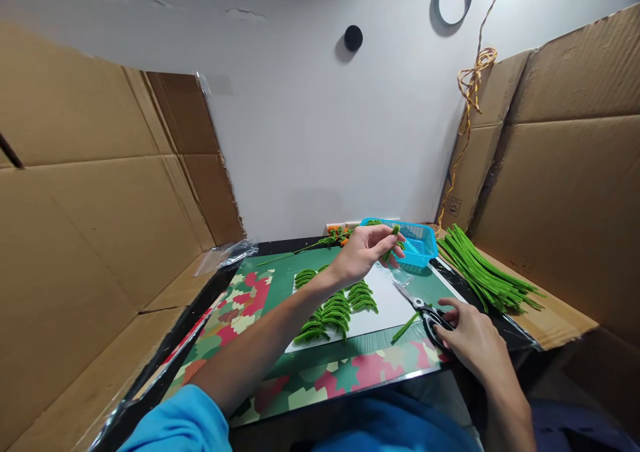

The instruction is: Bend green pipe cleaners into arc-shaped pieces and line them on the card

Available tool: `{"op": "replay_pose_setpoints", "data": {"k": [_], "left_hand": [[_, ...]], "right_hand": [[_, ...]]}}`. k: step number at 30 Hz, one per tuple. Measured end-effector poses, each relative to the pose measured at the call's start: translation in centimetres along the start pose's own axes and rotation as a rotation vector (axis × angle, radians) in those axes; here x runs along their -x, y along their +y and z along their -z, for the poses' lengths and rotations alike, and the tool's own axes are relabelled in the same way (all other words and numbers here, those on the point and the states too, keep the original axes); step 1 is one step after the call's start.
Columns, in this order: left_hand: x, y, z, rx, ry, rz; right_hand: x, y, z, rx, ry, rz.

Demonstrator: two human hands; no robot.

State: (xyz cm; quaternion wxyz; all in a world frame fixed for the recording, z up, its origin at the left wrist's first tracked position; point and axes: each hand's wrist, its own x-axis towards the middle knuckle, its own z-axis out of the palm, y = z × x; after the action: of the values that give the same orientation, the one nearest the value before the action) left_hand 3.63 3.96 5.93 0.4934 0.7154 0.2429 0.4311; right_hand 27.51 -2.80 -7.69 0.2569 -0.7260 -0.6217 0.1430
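Observation:
My left hand (367,249) is raised over the white sheet in front of the blue basket, its fingers closed on a small bundle of green fuzzy pieces (396,230). Lower right, my right hand (467,332) is at the black handles of the scissors (417,303), thumb and fingers apart; the blades point up and left. Beside the scissors lies a short green stem (404,329). Rows of curved green pieces (336,313) rest on the white sheet (385,305), partly behind my left forearm.
A blue basket (424,244) stands at the back of the green mat (285,265). Long green stems (483,272) lie in a pile at the right. Orange flowers (341,233) are at the back edge. Cardboard walls (575,172) flank both sides; a twisted cord (467,105) hangs at right.

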Motion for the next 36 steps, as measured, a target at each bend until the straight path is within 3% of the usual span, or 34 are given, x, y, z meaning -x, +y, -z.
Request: {"op": "replay_pose_setpoints", "data": {"k": [4,7,9,13,16,20,29,36], "left_hand": [[0.0,-0.3,0.4,0.014,0.016,-0.003],[-0.1,-0.4,0.6,0.02,0.063,-0.008],[-0.2,-0.4,0.8,0.009,0.103,-0.002],[-0.2,-0.4,1.1,-0.02,0.131,0.036],[-0.2,-0.3,1.2,-0.032,0.138,0.034],[-0.2,-0.1,1.1,-0.032,0.131,0.009],[0.2,1.7,0.2,-0.059,0.32,-0.187],[0.8,3.2,0.2,-0.1,0.303,-0.224]], "right_hand": [[0.1,-0.9,0.7,0.005,0.016,-0.108],[0.0,-0.8,0.8,-0.113,0.064,-0.095],[-0.1,-0.8,0.7,-0.292,0.128,-0.052],[0.2,-1.3,0.8,-0.872,0.173,0.039],[0.7,-2.3,1.2,-1.198,0.099,0.068],[1.5,-4.2,1.5,-1.422,-0.022,0.162],[3.6,-8.8,-1.4,-1.586,-0.167,0.301],[5.1,-10.8,-0.4,-1.708,-0.431,0.517]]}}
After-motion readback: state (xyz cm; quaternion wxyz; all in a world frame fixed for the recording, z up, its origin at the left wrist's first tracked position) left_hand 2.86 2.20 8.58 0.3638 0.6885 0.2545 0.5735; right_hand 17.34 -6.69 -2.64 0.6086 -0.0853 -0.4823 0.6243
